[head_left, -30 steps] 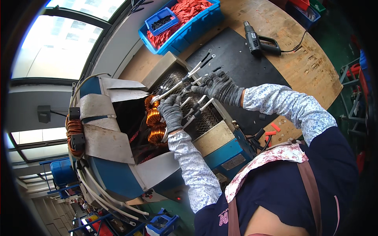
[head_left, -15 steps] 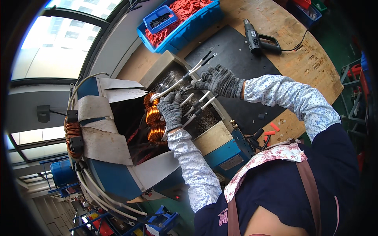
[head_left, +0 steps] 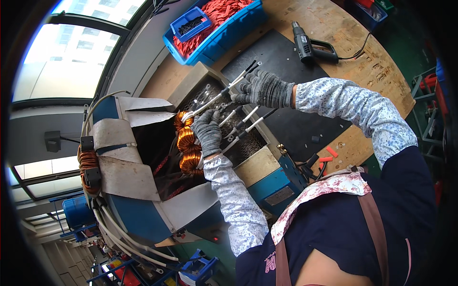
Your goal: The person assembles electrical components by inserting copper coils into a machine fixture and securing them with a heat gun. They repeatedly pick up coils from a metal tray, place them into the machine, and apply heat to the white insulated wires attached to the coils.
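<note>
My left hand (head_left: pixel 207 131), in a grey knitted glove, is closed around the root of white-sleeved wire leads (head_left: pixel 204 107) beside a stack of orange copper-wire coils (head_left: pixel 186 138). My right hand (head_left: pixel 267 89), gloved alike, has its curled fingers at the far part of those leads, where white and black sleeves meet; its fingertips are partly hidden. The leads end in a ring terminal (head_left: pixel 259 63). Further sleeved leads (head_left: pixel 253 125) stick out to the right below my right hand. The coils sit at the mouth of a blue and grey machine (head_left: pixel 129 200), above a wire mesh belt (head_left: pixel 248 150).
A black heat gun (head_left: pixel 305 45) lies on the wooden table (head_left: pixel 377 76), by a black mat (head_left: pixel 286 57). Beyond stands a blue bin (head_left: pixel 217 43) of red sleeve pieces, with a small blue tray (head_left: pixel 191 25) on it. Loose red pieces (head_left: pixel 332 151) lie near my body.
My right hand has moved slightly left and up, its fingers drawing in against the leads. My left hand keeps its place at the coils. The view has shifted slightly.
</note>
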A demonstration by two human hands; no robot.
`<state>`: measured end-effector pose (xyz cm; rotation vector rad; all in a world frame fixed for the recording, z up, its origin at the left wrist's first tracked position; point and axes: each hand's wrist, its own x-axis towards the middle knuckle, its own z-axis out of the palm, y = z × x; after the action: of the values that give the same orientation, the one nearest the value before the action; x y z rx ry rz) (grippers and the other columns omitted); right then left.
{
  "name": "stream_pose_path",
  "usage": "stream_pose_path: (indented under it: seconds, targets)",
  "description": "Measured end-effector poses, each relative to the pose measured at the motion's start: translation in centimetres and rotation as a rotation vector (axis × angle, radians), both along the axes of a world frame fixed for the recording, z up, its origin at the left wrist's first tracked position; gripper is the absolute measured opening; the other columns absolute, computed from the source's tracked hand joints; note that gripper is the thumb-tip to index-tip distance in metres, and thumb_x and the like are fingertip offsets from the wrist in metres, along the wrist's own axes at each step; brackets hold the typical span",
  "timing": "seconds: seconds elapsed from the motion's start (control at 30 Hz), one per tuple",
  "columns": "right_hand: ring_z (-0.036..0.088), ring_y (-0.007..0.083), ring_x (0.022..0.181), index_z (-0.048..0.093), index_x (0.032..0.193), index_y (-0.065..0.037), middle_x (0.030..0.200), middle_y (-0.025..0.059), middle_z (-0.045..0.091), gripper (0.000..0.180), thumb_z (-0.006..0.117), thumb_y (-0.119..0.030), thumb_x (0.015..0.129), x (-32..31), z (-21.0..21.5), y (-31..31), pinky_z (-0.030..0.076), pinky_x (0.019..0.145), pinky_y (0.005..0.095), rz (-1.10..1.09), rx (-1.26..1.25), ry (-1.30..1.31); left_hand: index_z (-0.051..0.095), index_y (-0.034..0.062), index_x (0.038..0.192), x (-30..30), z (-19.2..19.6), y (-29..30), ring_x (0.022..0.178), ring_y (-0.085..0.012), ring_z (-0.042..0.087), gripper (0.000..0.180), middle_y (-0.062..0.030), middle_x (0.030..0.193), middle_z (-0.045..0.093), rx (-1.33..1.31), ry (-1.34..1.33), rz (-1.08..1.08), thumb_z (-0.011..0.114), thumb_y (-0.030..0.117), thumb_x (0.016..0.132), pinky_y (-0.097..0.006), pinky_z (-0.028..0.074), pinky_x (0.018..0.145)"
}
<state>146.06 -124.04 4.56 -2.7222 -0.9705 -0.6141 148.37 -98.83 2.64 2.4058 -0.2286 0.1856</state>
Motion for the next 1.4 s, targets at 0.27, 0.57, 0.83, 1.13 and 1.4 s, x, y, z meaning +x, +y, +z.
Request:
stream_pose_path:
  seconds: [0.27,0.57,0.83,1.13,1.4]
  targets:
    - [0.060,0.0321,0.083,0.050,0.121,-0.022,0.091,0.0165,0.055,0.051,0.062,-0.014,0.072,-2.5,1.8,-0.1,0.050,0.065,0.0431,-0.113,-0.074,0.415,0.068,0.0047,0.087,-0.5,0.7,-1.1,0.083,-0.0289,0.056,0.020,-0.0141,0.081,0.064,0.038,0.005,0.013,0.068,0.021,0.076,-0.038,0.040,0.079]
    - [0.060,0.0310,0.084,0.045,0.129,-0.024,0.092,0.0171,0.057,0.067,0.064,-0.015,0.066,-3.7,-1.8,0.7,0.049,0.072,0.0406,-0.231,0.363,0.681,0.066,0.0007,0.089,0.6,-0.6,-0.9,0.077,-0.0272,0.058,0.019,-0.0150,0.081,0.064,-0.123,0.005,0.009,0.066,0.017,0.078,-0.036,0.044,0.073]
    - [0.054,0.0344,0.093,0.044,0.129,-0.017,0.098,0.0201,0.053,0.061,0.062,-0.030,0.073,-6.5,-2.6,4.2,0.043,0.079,0.0436,-0.267,0.743,0.807,0.065,-0.0008,0.089,0.0,0.4,-2.0,0.073,-0.0209,0.057,0.015,-0.0112,0.080,0.064,-0.304,0.083,-0.017,0.063,0.012,0.081,-0.033,0.044,0.072]
    - [0.046,0.0281,0.102,0.044,0.128,-0.030,0.111,0.0123,0.047,0.060,0.064,-0.030,0.071,-8.4,-1.8,3.3,0.035,0.087,0.0455,-0.562,0.425,0.266,0.065,-0.0014,0.089,-0.2,0.8,-2.6,0.075,-0.0176,0.057,0.016,-0.0090,0.081,0.064,-0.382,0.085,-0.019,0.062,0.013,0.083,-0.030,0.044,0.073]
    - [0.047,0.0270,0.105,0.040,0.129,-0.035,0.112,0.0052,0.052,0.045,0.045,-0.024,0.085,-6.9,-1.0,1.6,0.030,0.095,0.0444,-0.533,0.143,0.306,0.065,-0.0008,0.088,0.2,-0.1,-3.1,0.075,-0.0184,0.057,0.016,-0.0093,0.080,0.064,-0.307,0.058,-0.047,0.063,0.014,0.083,-0.032,0.044,0.073]
